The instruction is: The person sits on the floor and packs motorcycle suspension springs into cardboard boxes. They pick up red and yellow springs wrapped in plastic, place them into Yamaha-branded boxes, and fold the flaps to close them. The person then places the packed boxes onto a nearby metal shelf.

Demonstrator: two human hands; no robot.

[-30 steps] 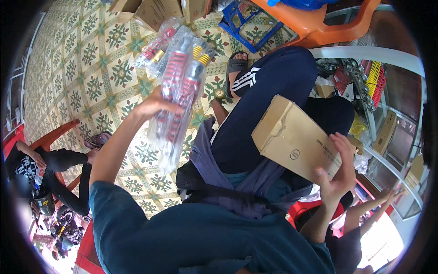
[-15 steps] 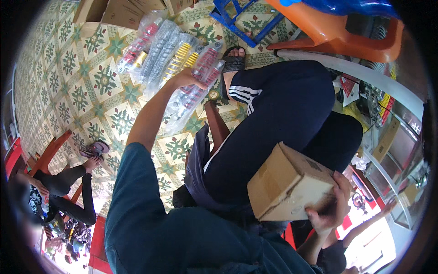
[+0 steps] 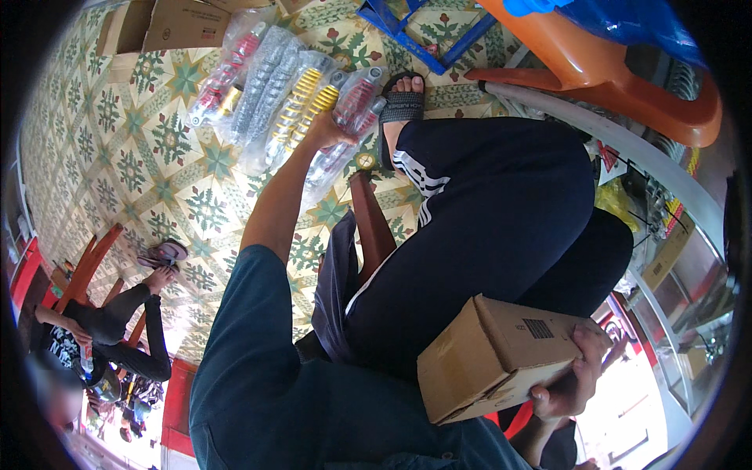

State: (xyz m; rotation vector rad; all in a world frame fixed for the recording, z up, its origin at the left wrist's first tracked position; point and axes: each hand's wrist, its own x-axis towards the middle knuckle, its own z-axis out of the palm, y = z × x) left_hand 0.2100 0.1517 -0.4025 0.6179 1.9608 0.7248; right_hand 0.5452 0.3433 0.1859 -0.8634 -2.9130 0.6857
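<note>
Between yellow springs (image 3: pixel 307 95) and a sandal (image 3: pixel 403 102), our left hand (image 3: pixel 327 131) touched red springs (image 3: pixel 359 100), grip unclear; our right hand (image 3: pixel 576 372) clasped a box (image 3: pixel 495 362).

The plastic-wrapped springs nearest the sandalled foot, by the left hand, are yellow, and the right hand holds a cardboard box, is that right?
Not quite: the head view shows that the plastic-wrapped springs nearest the sandalled foot, by the left hand, are red, not yellow. The right hand does hold a cardboard box.
</note>
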